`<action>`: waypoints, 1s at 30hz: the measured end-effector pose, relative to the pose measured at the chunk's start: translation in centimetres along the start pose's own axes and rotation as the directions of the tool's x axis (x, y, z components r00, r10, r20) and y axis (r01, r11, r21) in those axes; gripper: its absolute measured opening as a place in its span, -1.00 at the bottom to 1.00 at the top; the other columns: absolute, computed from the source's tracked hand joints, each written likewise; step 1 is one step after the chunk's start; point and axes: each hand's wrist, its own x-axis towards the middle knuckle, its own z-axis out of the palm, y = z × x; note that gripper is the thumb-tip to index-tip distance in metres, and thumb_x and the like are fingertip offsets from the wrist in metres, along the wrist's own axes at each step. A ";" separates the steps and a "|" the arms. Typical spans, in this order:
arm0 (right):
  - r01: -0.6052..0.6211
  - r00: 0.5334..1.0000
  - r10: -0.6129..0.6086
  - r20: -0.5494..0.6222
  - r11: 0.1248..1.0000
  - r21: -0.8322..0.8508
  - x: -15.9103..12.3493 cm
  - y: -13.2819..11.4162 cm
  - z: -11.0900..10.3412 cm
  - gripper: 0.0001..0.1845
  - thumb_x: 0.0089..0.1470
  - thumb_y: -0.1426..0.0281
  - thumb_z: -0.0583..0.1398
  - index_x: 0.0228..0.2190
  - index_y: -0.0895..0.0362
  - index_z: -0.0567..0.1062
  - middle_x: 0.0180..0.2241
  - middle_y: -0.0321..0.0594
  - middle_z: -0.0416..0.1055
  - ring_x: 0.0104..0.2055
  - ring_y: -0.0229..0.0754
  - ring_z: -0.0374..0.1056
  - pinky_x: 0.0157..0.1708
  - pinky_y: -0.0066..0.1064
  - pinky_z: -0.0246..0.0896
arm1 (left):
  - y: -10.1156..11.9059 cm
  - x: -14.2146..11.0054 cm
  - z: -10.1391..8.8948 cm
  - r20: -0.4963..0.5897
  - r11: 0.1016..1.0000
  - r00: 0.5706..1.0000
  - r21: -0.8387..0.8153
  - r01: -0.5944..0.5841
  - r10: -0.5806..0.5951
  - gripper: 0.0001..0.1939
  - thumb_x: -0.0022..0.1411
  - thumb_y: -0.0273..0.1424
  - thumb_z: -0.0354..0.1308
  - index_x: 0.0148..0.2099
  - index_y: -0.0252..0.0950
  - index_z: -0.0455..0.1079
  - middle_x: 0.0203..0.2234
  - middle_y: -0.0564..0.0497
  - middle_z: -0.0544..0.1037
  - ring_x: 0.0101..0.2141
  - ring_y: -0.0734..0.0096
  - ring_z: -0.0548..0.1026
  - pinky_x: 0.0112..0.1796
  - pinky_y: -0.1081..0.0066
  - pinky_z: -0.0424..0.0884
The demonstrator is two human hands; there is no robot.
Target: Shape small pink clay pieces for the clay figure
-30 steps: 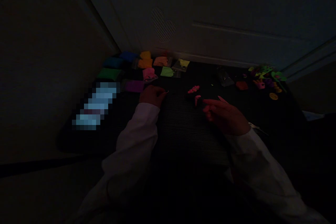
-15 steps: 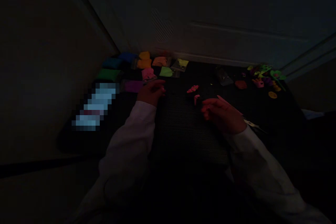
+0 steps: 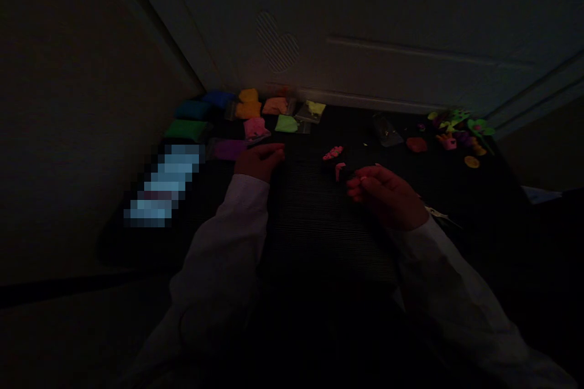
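The scene is very dark. My right hand (image 3: pixel 387 197) is closed in a pinch, with a small bright pink piece (image 3: pixel 364 179), apparently modelling clay, between thumb and fingertips. Just left of its fingertips lies a bent pink strip (image 3: pixel 340 169), and beyond that a bumpy pink clay piece (image 3: pixel 333 152). My left hand (image 3: pixel 256 161) hovers near the purple clay bag (image 3: pixel 229 149), its fingers stretched out with a gap to the thumb, and nothing visible in them. Scissors (image 3: pixel 435 213) rest beside my right wrist.
Bags of coloured clay, among them a green bag (image 3: pixel 186 129) and a pink bag (image 3: pixel 256 128), line the back left. A blurred-out bright panel (image 3: pixel 166 182) lies at left. Finished-looking clay flowers (image 3: pixel 480 127), a red lump (image 3: pixel 417 144) and a yellow disc (image 3: pixel 471 161) sit at right.
My left hand's pinch has loosened, and the small pale bit at its fingertips is gone from view. My right fingers have curled in, and a pink piece now shows between them.
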 end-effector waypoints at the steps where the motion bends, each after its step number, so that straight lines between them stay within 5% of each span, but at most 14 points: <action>1: 0.002 1.000 -0.002 0.013 1.000 0.006 0.0 0.0 0.0 -0.81 -0.17 0.35 0.26 -0.39 0.08 0.45 -0.45 -0.35 0.48 -0.45 -0.37 0.39 -0.42 -0.50 0.28 | 0.1 0.0 0.0 -0.006 1.000 1.000 0.009 0.003 -0.003 -0.76 0.00 -0.34 0.12 -0.25 -0.29 0.45 -0.48 0.06 0.54 -0.38 0.43 0.48 -0.26 0.42 0.38; 6: 0.046 0.997 -0.043 0.060 0.998 -0.053 0.0 0.2 -0.2 -0.82 -0.13 0.29 0.24 -0.42 0.10 0.45 -0.53 -0.34 0.46 -0.52 -0.36 0.37 -0.50 -0.48 0.26 | 0.2 -0.1 -0.1 -0.056 0.997 0.998 0.079 0.012 -0.007 -0.74 -0.01 -0.22 0.11 -0.38 -0.33 0.43 -0.60 0.07 0.47 -0.57 0.49 0.40 -0.48 0.47 0.35; 13: 0.285 0.958 -0.284 0.026 0.943 -0.173 0.1 0.5 -0.8 -0.78 -0.23 0.37 0.30 -0.55 0.10 0.33 -0.62 -0.46 0.32 -0.58 -0.40 0.24 -0.54 -0.49 0.13 | -0.3 0.1 0.0 -0.071 0.940 0.991 0.331 -0.083 0.113 -0.74 -0.02 -0.23 0.13 -0.34 -0.34 0.40 -0.46 0.01 0.51 -0.42 0.42 0.45 -0.37 0.46 0.37; 18: 0.277 0.958 -0.287 0.005 0.920 -0.277 0.1 0.4 -0.9 -0.83 0.03 0.26 0.10 -0.43 0.07 0.41 -0.56 -0.39 0.35 -0.53 -0.37 0.26 -0.51 -0.47 0.14 | -0.8 0.2 0.4 -0.045 0.897 0.983 0.419 -0.143 0.178 -0.74 0.12 -0.37 0.00 -0.18 -0.33 0.40 -0.27 -0.04 0.52 -0.23 0.33 0.45 -0.16 0.36 0.32; 23: 0.274 0.952 -0.306 0.003 0.847 -0.455 0.0 0.4 -0.9 -0.84 0.00 0.30 0.14 -0.34 0.08 0.42 -0.43 -0.32 0.42 -0.42 -0.34 0.34 -0.37 -0.42 0.24 | -1.3 0.6 0.9 0.007 0.845 0.975 0.497 -0.197 0.223 -0.67 0.16 -0.47 -0.08 -0.04 -0.35 0.35 -0.15 -0.10 0.48 -0.13 0.23 0.41 -0.10 0.29 0.29; 27: 0.274 0.951 -0.295 0.089 0.678 -0.682 -0.9 0.9 -1.9 -0.76 0.05 0.29 0.08 -0.21 0.09 0.34 -0.36 -0.27 0.45 -0.39 -0.29 0.39 -0.34 -0.36 0.28 | -1.8 1.0 1.1 0.047 0.817 0.968 0.527 -0.234 0.247 -0.66 0.13 -0.48 -0.05 -0.05 -0.31 0.36 -0.17 -0.07 0.49 -0.14 0.23 0.41 -0.11 0.28 0.31; 30: 0.281 0.932 -0.309 0.189 0.288 -0.915 -1.8 1.6 -3.3 -0.76 0.03 0.21 0.09 -0.32 0.11 0.38 -0.44 -0.27 0.44 -0.45 -0.25 0.37 -0.47 -0.37 0.27 | -2.1 1.2 1.1 0.058 0.807 0.961 0.530 -0.259 0.270 -0.68 0.08 -0.44 0.01 -0.09 -0.31 0.39 -0.21 -0.06 0.51 -0.16 0.23 0.42 -0.12 0.30 0.31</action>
